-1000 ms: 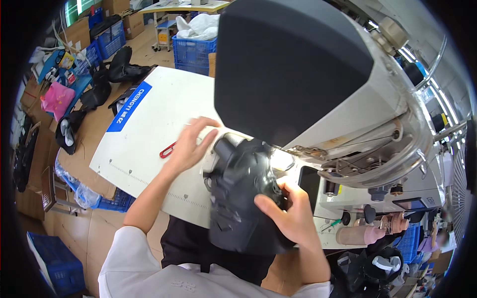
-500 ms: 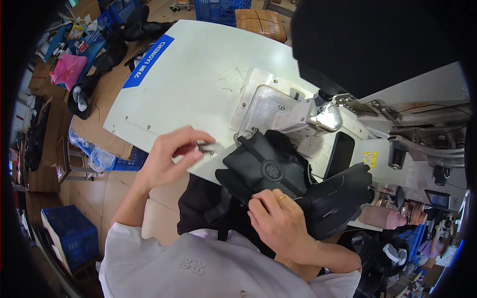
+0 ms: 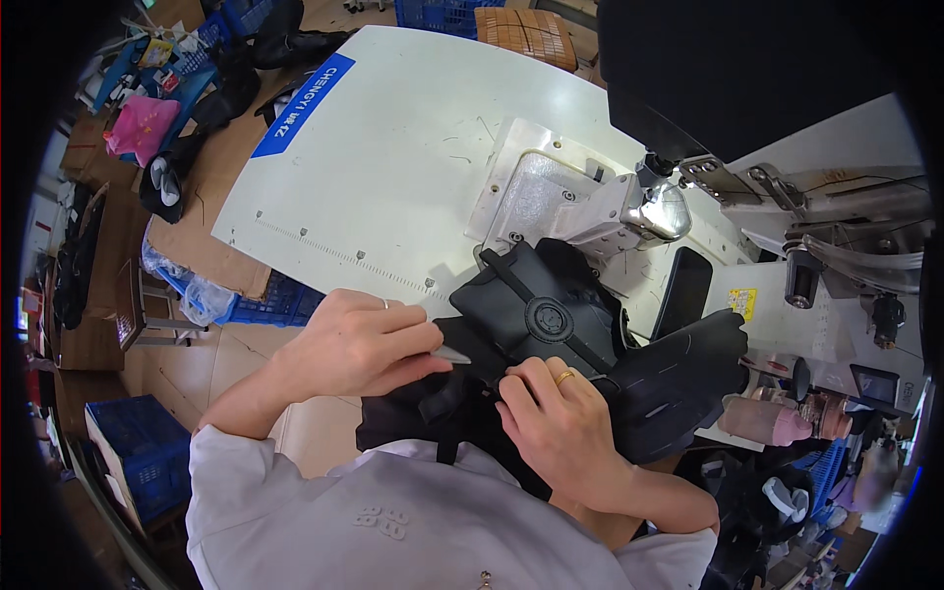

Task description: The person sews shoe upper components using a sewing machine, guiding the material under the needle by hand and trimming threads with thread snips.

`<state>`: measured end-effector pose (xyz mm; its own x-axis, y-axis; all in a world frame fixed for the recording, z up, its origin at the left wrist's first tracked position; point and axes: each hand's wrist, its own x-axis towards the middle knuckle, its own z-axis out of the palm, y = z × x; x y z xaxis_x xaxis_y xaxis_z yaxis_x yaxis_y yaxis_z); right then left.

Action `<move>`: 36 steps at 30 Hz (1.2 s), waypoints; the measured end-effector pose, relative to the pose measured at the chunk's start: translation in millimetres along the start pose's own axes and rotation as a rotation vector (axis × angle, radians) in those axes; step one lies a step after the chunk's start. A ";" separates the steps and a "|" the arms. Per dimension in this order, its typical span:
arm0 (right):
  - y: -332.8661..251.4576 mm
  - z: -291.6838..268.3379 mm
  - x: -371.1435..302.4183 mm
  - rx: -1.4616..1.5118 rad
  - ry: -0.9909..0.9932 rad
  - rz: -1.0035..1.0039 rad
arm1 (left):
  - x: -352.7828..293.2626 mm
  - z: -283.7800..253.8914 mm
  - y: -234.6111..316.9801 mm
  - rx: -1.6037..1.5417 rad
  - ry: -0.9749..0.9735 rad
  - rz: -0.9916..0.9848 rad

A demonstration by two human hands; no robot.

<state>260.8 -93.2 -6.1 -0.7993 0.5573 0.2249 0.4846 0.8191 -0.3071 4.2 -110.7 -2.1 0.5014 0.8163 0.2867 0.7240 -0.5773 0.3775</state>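
A black leather upper [image 3: 511, 295], crossed by a strap and bearing a round emblem, lies over the front edge of the white machine table [image 3: 364, 167]. My right hand [image 3: 560, 418], with a ring on one finger, pinches its near edge. In my closed left hand [image 3: 369, 344] is a small pointed metal tool [image 3: 452, 355] like thread snips; only its grey tip shows. That tip points toward my right fingers, just left of them and close to the upper's edge. More black leather [image 3: 678, 383] spreads out to the right of my right hand.
Behind the upper stands the machine's metal arm [image 3: 600, 216] on a plate. A black phone [image 3: 683, 293] lies right of it, with a pink bottle [image 3: 762, 421] farther right. Thread scraps dot the table. Blue crates [image 3: 143, 452] and black boots [image 3: 162, 187] are at the left.
My left hand has come down and right with the metal tool, from above the table corner to beside the upper's near edge. My right hand keeps its pinch. The view has shifted slightly.
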 end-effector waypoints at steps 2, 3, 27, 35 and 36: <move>1.7 -1.5 0.7 0.000 0.000 0.009 | 0.5 -4.1 -1.2 0.026 -0.014 0.027; 2.3 -1.8 0.8 0.001 0.000 0.012 | 0.7 -6.2 -1.7 0.014 0.011 -0.015; 4.6 -18.9 -26.5 0.112 -0.144 -0.187 | 34.4 16.2 -29.7 0.011 0.204 -0.125; 4.4 -19.0 -24.0 0.122 -0.154 -0.179 | 67.8 78.1 -63.7 -0.058 0.189 0.009; 5.3 -18.9 -24.6 0.127 -0.147 -0.177 | 71.0 81.7 -64.2 -0.070 0.139 -0.008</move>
<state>289.8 -99.9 4.2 -0.9151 0.3738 0.1516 0.2919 0.8730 -0.3907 32.1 -14.1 -78.0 0.4219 0.8133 0.4007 0.6903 -0.5747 0.4396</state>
